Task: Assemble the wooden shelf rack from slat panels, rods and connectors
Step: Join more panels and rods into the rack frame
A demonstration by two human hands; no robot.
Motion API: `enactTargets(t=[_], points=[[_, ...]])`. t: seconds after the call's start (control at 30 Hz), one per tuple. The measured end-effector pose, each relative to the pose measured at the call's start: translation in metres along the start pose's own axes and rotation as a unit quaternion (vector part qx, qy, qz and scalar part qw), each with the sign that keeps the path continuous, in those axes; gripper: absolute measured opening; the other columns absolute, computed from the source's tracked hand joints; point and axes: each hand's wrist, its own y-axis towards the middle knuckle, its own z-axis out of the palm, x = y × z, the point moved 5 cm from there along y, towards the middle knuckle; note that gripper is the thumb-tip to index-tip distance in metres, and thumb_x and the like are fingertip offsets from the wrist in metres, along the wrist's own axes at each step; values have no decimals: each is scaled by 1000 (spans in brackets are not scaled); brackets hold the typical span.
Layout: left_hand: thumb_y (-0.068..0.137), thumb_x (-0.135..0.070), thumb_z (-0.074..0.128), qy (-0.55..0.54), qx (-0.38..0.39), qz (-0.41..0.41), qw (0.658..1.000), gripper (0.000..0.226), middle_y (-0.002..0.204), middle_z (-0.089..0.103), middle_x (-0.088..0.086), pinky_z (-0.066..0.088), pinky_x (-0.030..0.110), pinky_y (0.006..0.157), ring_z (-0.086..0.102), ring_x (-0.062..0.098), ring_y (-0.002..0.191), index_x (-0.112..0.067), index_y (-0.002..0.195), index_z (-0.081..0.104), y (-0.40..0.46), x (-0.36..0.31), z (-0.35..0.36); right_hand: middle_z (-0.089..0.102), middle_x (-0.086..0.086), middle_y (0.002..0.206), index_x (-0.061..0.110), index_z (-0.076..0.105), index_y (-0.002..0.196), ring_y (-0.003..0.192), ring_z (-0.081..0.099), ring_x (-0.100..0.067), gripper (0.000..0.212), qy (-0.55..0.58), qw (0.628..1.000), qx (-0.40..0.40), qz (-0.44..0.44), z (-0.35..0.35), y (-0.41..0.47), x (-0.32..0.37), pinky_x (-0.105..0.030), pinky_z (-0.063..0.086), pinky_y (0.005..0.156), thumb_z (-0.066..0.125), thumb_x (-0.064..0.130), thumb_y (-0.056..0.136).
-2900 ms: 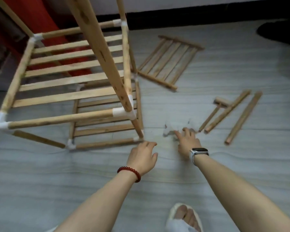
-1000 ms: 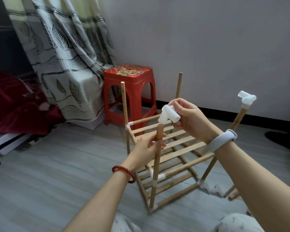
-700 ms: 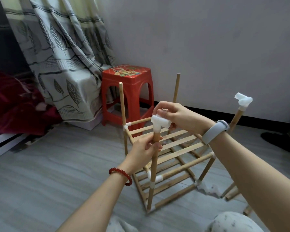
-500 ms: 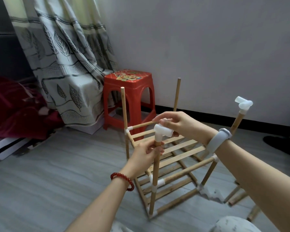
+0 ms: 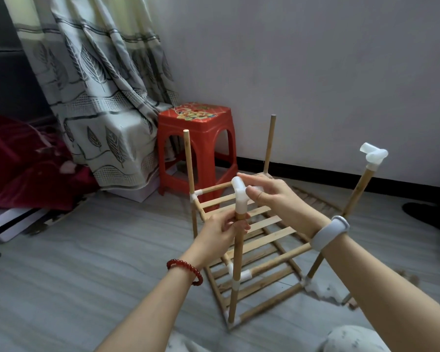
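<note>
Head view: the left hand (image 5: 220, 232) grips the near upright rod (image 5: 236, 262) of the rack (image 5: 254, 240) standing on the floor (image 5: 87, 262). The right hand (image 5: 277, 199) pinches the white connector (image 5: 240, 196) capping that rod, fingers clamped on it.

A: Open floor (image 5: 74, 275) lies left of the rack (image 5: 249, 240).
B: Behind it, the red stool (image 5: 196, 138) and curtain (image 5: 99, 97) crowd in (bare rod tips poke up too).
A: Right side, the capped rod (image 5: 358, 191) leans outward, wall (image 5: 315, 72) beyond.
</note>
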Motion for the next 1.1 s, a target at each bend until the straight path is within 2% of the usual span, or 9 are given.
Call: enactTargets(t=[0.07,0.13,0.23,0.4,0.57,0.7,0.8,0.97,1.1], points=[[95,-15,53,-1,-2,2,1000,16,95,68,0,53,21,78,67,8,91,-29,97,61,1,0,-1,56,-4,125,18,51,134,114,54,-23,40,76,997,16,15,3,1,-2,-43,43,100,48,26,94],[96,-14,52,-3,-1,2,1000,16,94,68,-1,53,22,81,67,8,91,-28,97,61,2,1,-1,61,-8,111,12,57,126,103,56,-28,37,133,991,-22,11,5,1,-6,-48,42,95,50,26,92],[96,-13,51,4,5,11,1000,18,94,67,1,53,20,79,67,8,90,-28,96,60,4,-1,-1,60,-5,95,7,61,113,88,55,-23,35,176,983,-50,-1,7,2,-10,-41,40,81,52,30,87],[97,-12,49,30,9,8,999,19,92,67,1,51,17,79,65,6,90,-28,96,58,3,0,-5,59,5,93,19,63,103,82,55,-9,17,98,995,3,-6,3,16,-8,-27,41,71,48,22,96],[97,-12,49,50,-40,-15,998,19,84,69,-5,53,30,84,67,9,88,-29,95,58,4,4,-12,57,3,87,13,60,108,65,54,9,20,71,997,2,-27,12,24,-4,-8,41,58,45,21,98],[97,-17,48,98,-98,-31,990,19,88,66,-6,53,39,86,63,11,92,-35,91,54,4,5,-22,59,5,89,11,58,111,70,56,11,19,50,998,-12,-40,18,31,4,-6,42,62,46,18,98],[96,-19,48,150,-120,-23,981,20,91,60,-7,51,39,84,58,10,91,-37,88,52,3,4,-27,59,5,92,14,59,108,78,58,3,16,26,999,-15,-32,22,37,6,-17,45,74,48,19,97],[95,-23,49,197,-124,-20,972,23,94,53,-7,50,36,80,57,15,91,-40,81,50,2,3,-26,59,9,95,13,59,113,83,61,2,23,-3,996,-61,-57,22,31,6,-12,48,72,52,26,95],[95,-27,52,189,-127,-39,973,12,99,56,-11,44,22,75,55,11,95,-32,104,58,0,-3,-26,58,11,99,18,55,121,93,60,-6,28,-22,998,-44,-49,21,28,8,-15,49,75,51,30,95]])
